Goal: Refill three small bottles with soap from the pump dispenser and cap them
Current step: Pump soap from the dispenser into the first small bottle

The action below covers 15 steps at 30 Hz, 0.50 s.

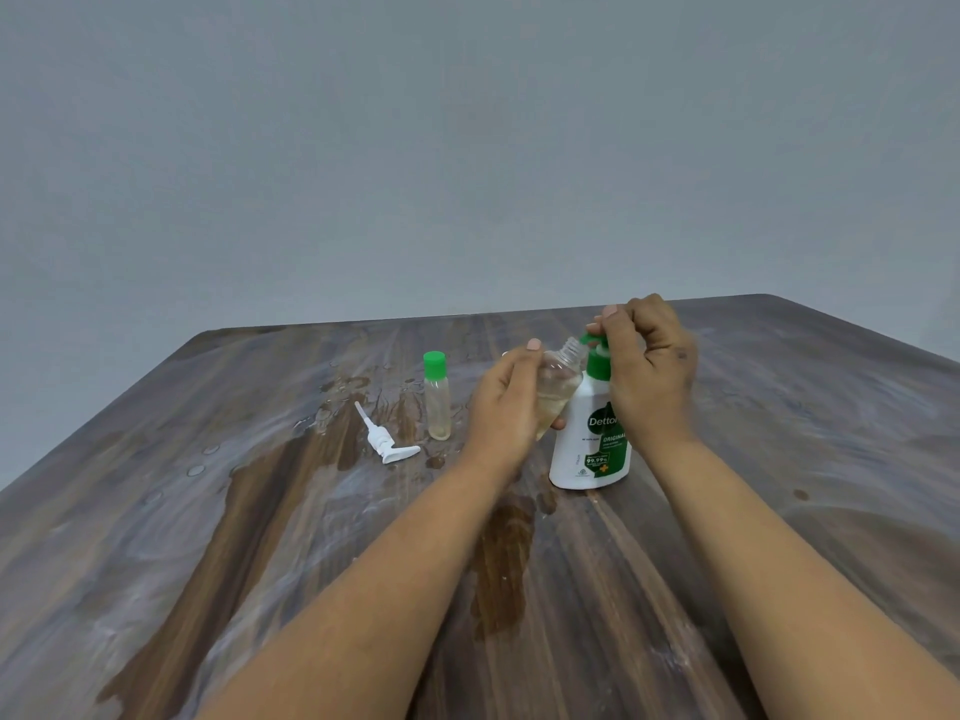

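**Bottle tilting toward the pump spout**

Head view: the uncapped small bottle (558,384) is leaning, its long axis slanting up and to the right, threaded neck pointing at the green pump head of the soap dispenser (592,433). It is sitting between the two hands, just left of the dispenser. The left hand (506,407) is gripping the bottle's body, fingers wrapping round it, thumb riding on top. The right hand (649,366) is curling over the pump head, fingertips bunching on it. Further left, a capped bottle (436,397) with a green cap is standing upright, and a white pump part (387,439) is lying flat on the wet wooden table (260,511).
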{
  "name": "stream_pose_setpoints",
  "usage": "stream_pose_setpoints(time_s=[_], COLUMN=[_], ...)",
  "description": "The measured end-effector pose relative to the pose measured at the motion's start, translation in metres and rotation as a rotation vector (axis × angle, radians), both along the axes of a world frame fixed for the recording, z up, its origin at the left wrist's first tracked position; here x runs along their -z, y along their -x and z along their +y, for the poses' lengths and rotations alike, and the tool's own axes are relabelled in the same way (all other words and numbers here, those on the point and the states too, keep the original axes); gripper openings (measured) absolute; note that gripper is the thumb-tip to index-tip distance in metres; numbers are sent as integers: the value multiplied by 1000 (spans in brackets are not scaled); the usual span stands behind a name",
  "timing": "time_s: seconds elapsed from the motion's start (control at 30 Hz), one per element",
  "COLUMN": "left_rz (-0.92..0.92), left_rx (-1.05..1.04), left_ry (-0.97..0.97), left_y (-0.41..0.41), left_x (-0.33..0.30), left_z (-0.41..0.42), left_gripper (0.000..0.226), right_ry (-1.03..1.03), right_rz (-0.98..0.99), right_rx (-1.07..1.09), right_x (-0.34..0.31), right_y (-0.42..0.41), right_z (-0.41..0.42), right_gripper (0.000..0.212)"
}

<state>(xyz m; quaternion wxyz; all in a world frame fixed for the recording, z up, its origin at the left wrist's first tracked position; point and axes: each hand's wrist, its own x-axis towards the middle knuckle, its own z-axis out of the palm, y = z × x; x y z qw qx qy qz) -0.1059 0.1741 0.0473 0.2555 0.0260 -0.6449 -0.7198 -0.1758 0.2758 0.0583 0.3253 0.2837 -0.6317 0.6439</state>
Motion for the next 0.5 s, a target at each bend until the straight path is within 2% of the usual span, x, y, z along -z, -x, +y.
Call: stream_pose_setpoints(time_s=[0.2, 0.5], left_rz=[-1, 1], left_rx=[9, 2], left_ry=[-17, -12], left_y=[1, -2], left_x=[0, -1], left_z=[0, 1], left_gripper=[34, 34], right_ry=[103, -5], right_rz=[12, 21], right_rx=[-24, 15], right_x=[1, 2], right_y=[-3, 1], right_z=[-2, -1], right_gripper=[29, 26])
